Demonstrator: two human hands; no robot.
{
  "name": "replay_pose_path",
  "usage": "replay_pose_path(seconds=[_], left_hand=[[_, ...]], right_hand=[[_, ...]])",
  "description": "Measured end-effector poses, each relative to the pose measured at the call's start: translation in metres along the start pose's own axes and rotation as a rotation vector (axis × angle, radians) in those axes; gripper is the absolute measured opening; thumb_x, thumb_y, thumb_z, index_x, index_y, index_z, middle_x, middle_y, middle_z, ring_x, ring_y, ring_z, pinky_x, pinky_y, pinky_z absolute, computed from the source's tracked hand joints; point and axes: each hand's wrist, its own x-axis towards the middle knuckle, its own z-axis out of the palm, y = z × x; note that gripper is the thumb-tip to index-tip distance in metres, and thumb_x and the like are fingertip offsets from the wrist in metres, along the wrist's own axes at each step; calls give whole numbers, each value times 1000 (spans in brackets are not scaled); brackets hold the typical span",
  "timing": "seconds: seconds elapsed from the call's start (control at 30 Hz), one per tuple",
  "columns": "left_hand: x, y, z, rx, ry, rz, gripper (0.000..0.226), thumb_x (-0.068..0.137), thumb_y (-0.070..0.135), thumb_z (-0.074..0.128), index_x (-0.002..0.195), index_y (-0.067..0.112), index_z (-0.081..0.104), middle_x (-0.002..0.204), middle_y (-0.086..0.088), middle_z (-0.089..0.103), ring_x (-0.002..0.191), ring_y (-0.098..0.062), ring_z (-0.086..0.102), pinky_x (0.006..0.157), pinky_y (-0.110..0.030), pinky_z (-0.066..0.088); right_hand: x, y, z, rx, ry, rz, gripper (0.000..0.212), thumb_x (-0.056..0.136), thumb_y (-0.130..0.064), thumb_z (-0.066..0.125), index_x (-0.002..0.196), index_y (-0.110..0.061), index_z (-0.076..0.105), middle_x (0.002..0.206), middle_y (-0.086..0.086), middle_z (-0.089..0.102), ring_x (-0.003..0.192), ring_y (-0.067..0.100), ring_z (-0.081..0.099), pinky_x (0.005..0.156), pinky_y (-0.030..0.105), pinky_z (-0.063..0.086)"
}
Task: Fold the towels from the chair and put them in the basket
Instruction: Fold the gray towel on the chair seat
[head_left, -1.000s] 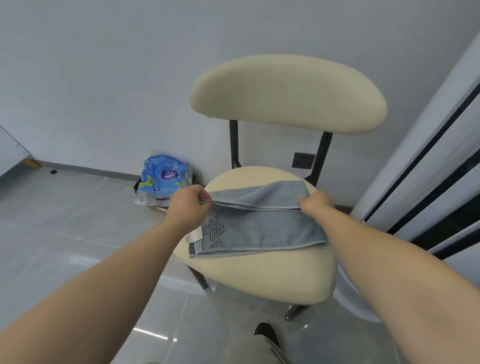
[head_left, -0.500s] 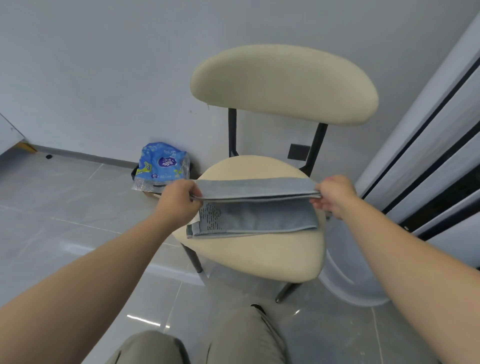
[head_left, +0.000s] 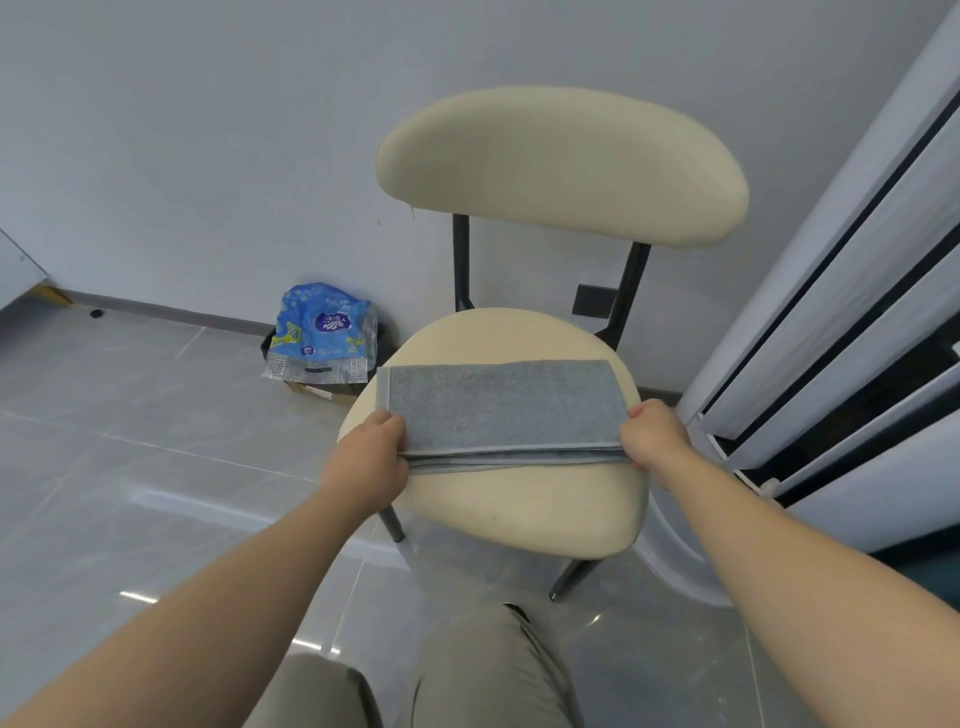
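A grey-blue towel (head_left: 501, 402) lies folded into a long narrow strip across the cream seat of the chair (head_left: 524, 512). My left hand (head_left: 370, 457) grips the strip's near left corner, where several layers meet. At the near right corner, my right hand (head_left: 655, 434) pinches the same stacked edges. The top layer lies flat and covers the layers beneath. No basket is in view.
A blue plastic pack (head_left: 323, 332) sits on a dark bin on the grey tile floor left of the chair. A tall white appliance with dark slots (head_left: 852, 332) stands close on the right. The wall is right behind the chair's backrest (head_left: 561, 161). My knees (head_left: 467, 670) are below the seat.
Both hands pulled the upper layer of the towel toward me and laid it over the lower part, hiding the white label. The strip is now narrower.
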Motion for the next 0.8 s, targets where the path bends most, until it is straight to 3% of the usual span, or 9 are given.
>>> replay_pose_path(seconds=[0.1,0.2,0.33,0.4,0.5,0.57,0.67,0.8], left_hand=[[-1,-5,4,79,5,11,8,78,10,54,84,15,55,92,1,56,87,-25,51,69,-34,43],[0,-8,4,187,9,52,7,75,16,58,81,19,58,88,3,61,91,-26,54,77,-35,40],[-3,-3,0,434,13,121,23,74,40,51,76,23,67,86,5,68,110,-25,54,105,-44,24],[1,11,-5,496,-38,80,39,84,52,40,78,23,66,88,4,69,113,-22,51,111,-48,12],[22,40,-6,410,-16,139,40,98,48,31,93,22,60,104,-1,67,110,-24,52,108,-43,26],[39,57,0,290,-32,218,37,102,43,34,116,17,56,127,-5,59,121,-26,49,106,-40,32],[68,80,15,166,-107,239,55,104,44,33,150,14,32,162,-8,25,149,-28,21,121,-43,19],[89,96,43,167,-187,185,71,101,58,20,159,21,3,167,-1,-2,153,-27,-6,122,-55,4]], right_hand=[[2,6,5,-20,-67,1,16,85,-5,45,88,-4,61,81,12,58,70,28,55,56,29,43],[4,6,5,-44,-96,23,11,86,-6,46,90,-7,56,84,11,56,72,27,54,54,27,40],[6,0,3,-104,-103,66,13,87,-6,47,100,-6,52,86,9,54,73,25,54,56,29,42],[7,-4,6,-97,-67,81,11,92,-13,49,103,-10,49,93,8,54,80,27,55,66,31,46],[15,-7,16,12,-25,120,36,95,-35,54,119,-8,54,112,11,61,98,31,60,84,36,52],[20,-9,20,98,-11,185,58,93,-48,57,131,-4,51,126,13,61,110,34,60,93,40,51],[28,-18,20,175,-31,245,77,90,-60,54,140,-2,48,138,14,55,121,34,56,101,40,48],[41,-22,17,292,-51,260,72,90,-56,56,139,-3,50,135,13,57,119,33,57,101,41,49]])
